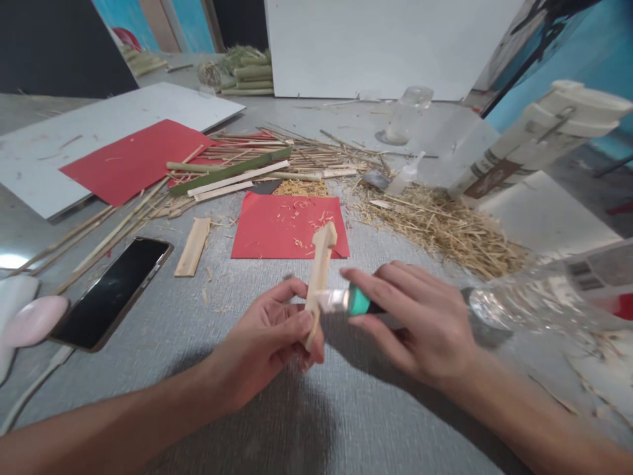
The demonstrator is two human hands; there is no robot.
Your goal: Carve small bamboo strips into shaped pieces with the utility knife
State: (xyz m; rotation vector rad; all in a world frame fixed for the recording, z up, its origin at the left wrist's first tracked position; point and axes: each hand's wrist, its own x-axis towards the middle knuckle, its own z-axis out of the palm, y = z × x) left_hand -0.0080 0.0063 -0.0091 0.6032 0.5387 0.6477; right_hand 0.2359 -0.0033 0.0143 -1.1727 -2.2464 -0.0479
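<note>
So I've got this pale wooden piece (322, 264) dead centre in front of me, and I'll treat it as the middle of the clock. It's slim, with a wider end pointing up toward 12. My left hand (277, 333) is pinching the lower end, thumb on top and the other fingers curled around behind. My right hand (420, 316) comes in from 3 o'clock, fingers wrapped round a cutter (359, 300) with a green and black handle, index finger stretched out forward. The blade points to 9 and sits right at the wood's lower half, but it's pretty blurry, so I can't tell how deep it bites, if at all.

Just past the wood, 11 to 12, there's a red sheet (277, 231) with curly shavings on it, and a messy pile of sticks (316, 150) lies farther out. Between 9 and 10 is a short wood slat (192, 247), and my phone (116, 290) lies farther out at 9, a pink oval thing (37, 321) next to it. At 2 there's a heap of straw (440, 227) and beyond it a tall container (531, 142) with a white cap, leaning in my view. A clear bottle (524, 297) is at 3, and a glass jar (410, 115) way out at 1.
</note>
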